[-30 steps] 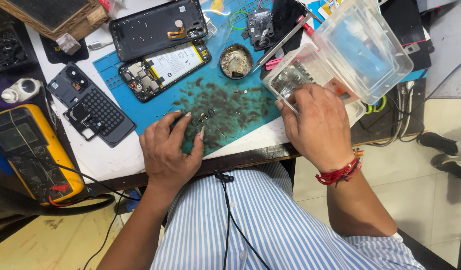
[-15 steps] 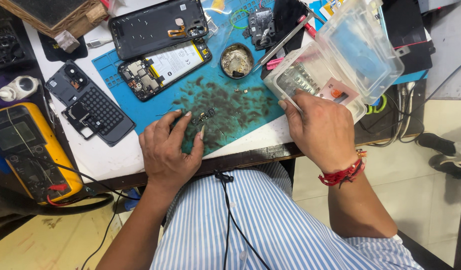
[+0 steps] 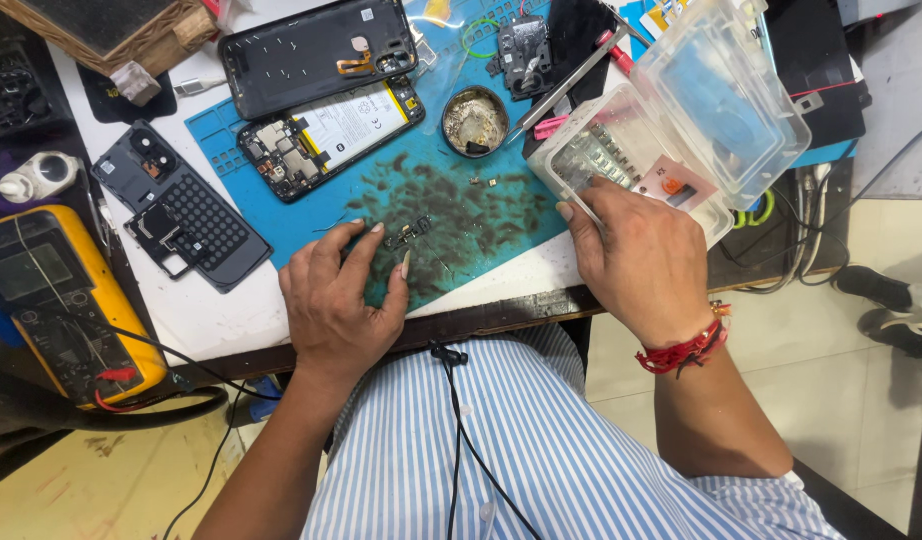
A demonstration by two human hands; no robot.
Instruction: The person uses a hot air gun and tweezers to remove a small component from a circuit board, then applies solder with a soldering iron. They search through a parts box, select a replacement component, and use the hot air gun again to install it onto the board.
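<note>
Head view: small dark circuit board (image 3: 411, 232) lies flat on the blue work mat (image 3: 281, 215), near the mat's front edge, on the stained patch. It's thin, irregular in outline, with tiny metal bits on it; finer detail too small to read. Left hand (image 3: 336, 300) rests palm down just beside it, fingers loosely spread, fingertips (image 3: 374, 230) at the board's left end, touching or nearly so, can't tell which.

Right hand (image 3: 641, 260) is at the clear plastic parts box (image 3: 681, 130), fingers pressed together, pinching thin tweezers (image 3: 588, 213) that point into the box's front compartment. Box lid stands open, tilted back. Box sits on the mat's right edge. Red thread band (image 3: 686, 350) on the right wrist.

Further out on the mat: opened phone (image 3: 331, 135) with battery and board exposed, black back cover (image 3: 316, 50) just behind it, round tin (image 3: 475, 122) of crusty residue between phone and box. Off the mat, left: dark grey patterned phone cover (image 3: 186, 215), then yellow multimeter (image 3: 51, 295) at the desk's left edge.
</note>
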